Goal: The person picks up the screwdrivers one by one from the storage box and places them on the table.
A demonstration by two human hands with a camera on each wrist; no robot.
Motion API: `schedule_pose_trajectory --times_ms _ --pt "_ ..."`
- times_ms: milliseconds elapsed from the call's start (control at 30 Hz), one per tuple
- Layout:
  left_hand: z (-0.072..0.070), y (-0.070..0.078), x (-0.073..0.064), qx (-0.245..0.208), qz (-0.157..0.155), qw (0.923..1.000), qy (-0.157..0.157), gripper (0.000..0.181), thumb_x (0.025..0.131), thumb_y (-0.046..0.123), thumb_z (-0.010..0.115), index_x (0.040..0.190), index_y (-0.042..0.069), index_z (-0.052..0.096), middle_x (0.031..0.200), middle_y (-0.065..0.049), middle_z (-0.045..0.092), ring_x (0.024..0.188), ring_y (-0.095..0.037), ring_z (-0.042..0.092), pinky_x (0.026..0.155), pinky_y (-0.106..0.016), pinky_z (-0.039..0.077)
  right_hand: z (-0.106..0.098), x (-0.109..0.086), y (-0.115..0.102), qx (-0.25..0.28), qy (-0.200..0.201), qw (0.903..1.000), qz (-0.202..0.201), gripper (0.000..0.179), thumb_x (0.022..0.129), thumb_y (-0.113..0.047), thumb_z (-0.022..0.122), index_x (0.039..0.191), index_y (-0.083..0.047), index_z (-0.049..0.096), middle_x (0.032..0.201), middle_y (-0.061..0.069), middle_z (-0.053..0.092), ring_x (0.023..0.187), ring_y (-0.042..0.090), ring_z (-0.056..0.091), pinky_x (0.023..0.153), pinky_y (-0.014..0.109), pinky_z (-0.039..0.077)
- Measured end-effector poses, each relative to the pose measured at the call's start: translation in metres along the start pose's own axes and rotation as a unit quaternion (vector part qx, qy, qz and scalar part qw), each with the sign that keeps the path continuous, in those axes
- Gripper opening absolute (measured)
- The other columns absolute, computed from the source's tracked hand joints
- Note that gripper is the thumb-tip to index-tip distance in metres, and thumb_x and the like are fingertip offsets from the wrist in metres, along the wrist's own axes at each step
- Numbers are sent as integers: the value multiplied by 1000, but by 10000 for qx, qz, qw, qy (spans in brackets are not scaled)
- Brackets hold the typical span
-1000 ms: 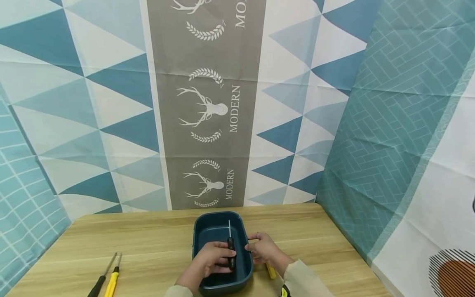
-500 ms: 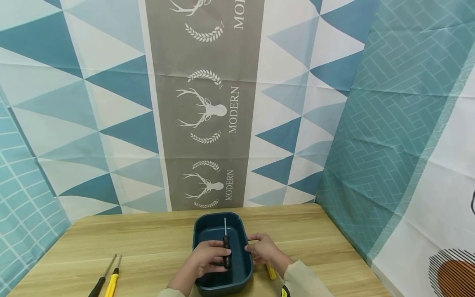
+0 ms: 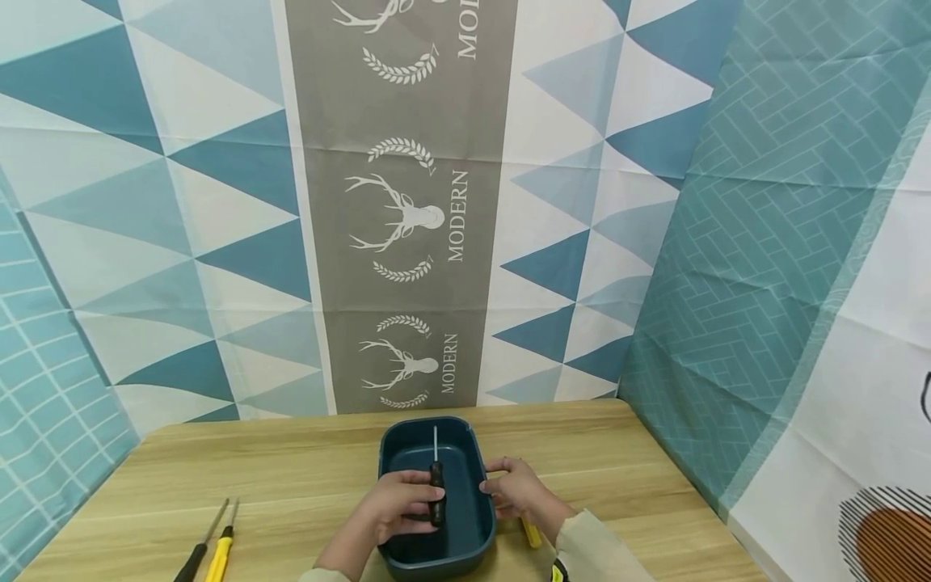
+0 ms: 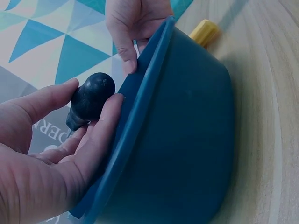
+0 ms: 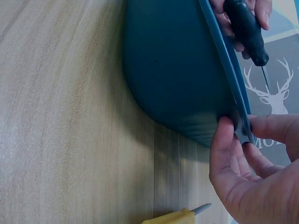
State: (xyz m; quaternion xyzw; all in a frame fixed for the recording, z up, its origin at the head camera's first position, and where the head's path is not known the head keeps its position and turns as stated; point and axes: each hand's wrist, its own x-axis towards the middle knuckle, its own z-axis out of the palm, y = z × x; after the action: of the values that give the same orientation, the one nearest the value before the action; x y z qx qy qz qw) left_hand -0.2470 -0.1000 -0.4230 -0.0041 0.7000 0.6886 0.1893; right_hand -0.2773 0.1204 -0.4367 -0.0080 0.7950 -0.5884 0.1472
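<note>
A black-handled screwdriver (image 3: 436, 497) is pinched between the thumb and fingers of my left hand (image 3: 402, 503), above the dark blue bin (image 3: 465, 533). Its thin metal shaft points toward the back wall. In the left wrist view the rounded end of the screwdriver handle (image 4: 96, 93) shows between thumb and fingers, at the level of the bin's rim (image 4: 140, 112). My right hand (image 3: 515, 487) grips the bin's right rim, thumb inside and fingers outside, as the right wrist view shows with the right hand (image 5: 252, 172) at the wall.
A yellow-handled screwdriver (image 3: 531, 532) lies right of the bin, partly hidden by my right arm. At the table's left front lie a black-handled screwdriver (image 3: 192, 559) and a yellow-handled screwdriver (image 3: 220, 556), side by side. A patterned cloth (image 3: 407, 283) hangs behind the wooden table (image 3: 305, 469).
My left hand has shifted left over the bin with the black-handled screwdriver in it. The right hand keeps its hold on the rim, and the bin stays in place.
</note>
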Motion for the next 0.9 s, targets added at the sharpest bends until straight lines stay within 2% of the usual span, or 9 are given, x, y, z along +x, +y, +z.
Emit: schedule_pose_trajectory --times_ms 500,900 --pt "-11 11 -8 -20 15 10000 -13 65 84 14 69 133 -12 36 101 -15 66 84 -20 66 75 -41 57 0 2 1 -52 18 10000 -8 37 87 -8 61 122 0 51 91 12 66 72 19 62 58 29 52" --pt "-24 10 -14 -134 101 9999 -5 69 84 13 68 136 -13 31 101 -13 66 86 -21 66 75 -41 57 0 2 2 12 -14 10000 -17 38 86 -7 61 122 1 51 91 11 66 72 18 62 56 28 51"
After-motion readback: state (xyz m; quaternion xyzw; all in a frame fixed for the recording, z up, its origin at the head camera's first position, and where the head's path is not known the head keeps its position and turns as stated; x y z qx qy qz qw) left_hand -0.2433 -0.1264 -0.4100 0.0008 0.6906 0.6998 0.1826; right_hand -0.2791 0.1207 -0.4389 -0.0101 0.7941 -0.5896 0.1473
